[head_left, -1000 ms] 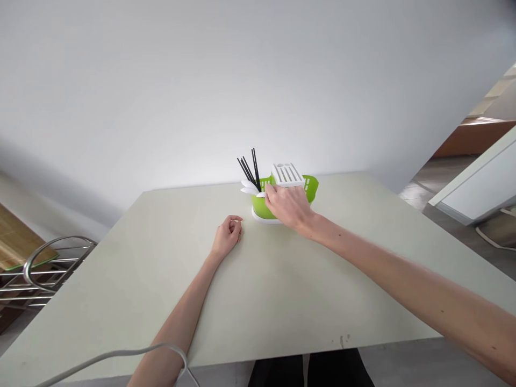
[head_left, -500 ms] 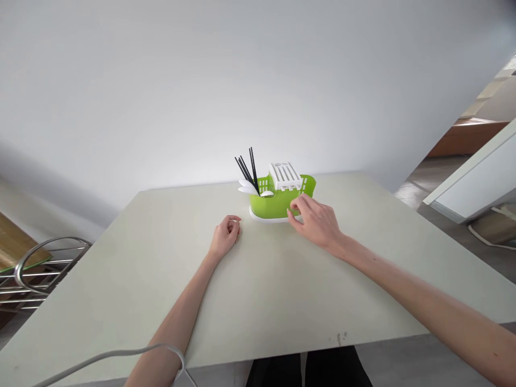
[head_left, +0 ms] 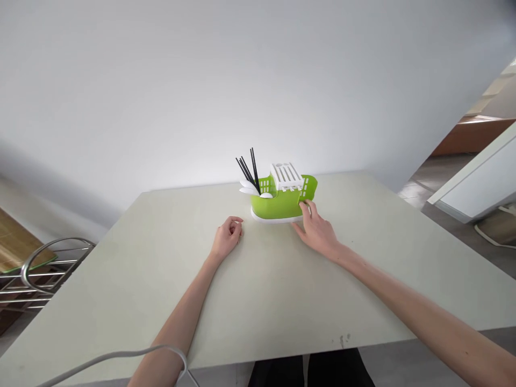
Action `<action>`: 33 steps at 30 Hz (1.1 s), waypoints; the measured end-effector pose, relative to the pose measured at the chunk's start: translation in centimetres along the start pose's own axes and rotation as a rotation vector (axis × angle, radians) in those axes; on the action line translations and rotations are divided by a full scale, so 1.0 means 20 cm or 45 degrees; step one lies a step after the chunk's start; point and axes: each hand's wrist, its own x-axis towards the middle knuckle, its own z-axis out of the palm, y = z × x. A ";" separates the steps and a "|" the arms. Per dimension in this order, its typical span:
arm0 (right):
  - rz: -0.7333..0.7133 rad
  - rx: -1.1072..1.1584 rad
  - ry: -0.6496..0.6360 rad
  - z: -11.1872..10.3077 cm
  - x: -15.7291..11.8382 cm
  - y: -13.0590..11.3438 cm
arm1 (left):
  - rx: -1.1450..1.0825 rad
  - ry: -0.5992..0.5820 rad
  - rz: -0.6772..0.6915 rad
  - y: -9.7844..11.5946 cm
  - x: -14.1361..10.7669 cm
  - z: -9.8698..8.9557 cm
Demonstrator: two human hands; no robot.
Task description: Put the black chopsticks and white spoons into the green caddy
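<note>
**Plain white wall (head_left: pixel 250 80), pale worktop (head_left: pixel 258 301), right hand (head_left: pixel 318 234) at a green rack (head_left: pixel 278 207)**

The right hand's grip is loose, thumb and fingers spread apart, with nothing held in it. Its fingertips are at the rack's front, near the right end; I can't tell how hard they press. The left hand (head_left: pixel 227 236) lies curled on the worktop, apart from the rack. I see nothing in it, but can't tell how far its fingers close.

The rack stands near the wall. A hard push could make it slide, because the worktop looks smooth. The thin black sticks (head_left: pixel 255 169) lean left and might slip if it got bumped. The grey cord (head_left: pixel 121 353) crosses the left forearm and could snag if that arm lifts.

The rack looks like shiny plastic, long with round ends and little square holes. It has a white slotted top (head_left: pixel 287 174), a white base (head_left: pixel 268 220) and smooth white spoons (head_left: pixel 250 190).
</note>
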 end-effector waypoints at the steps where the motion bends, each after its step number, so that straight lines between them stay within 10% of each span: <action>1: -0.024 -0.015 0.025 0.03 -0.01 0.00 | 0.001 -0.002 -0.004 0.00 0.00 0.00; 19: -0.043 -0.150 0.203 0.13 -0.01 0.04 | 0.076 0.008 0.031 -0.03 0.00 0.01; 33: 0.121 -0.229 0.172 0.09 -0.06 0.33 | 0.124 0.008 0.021 -0.01 -0.01 0.01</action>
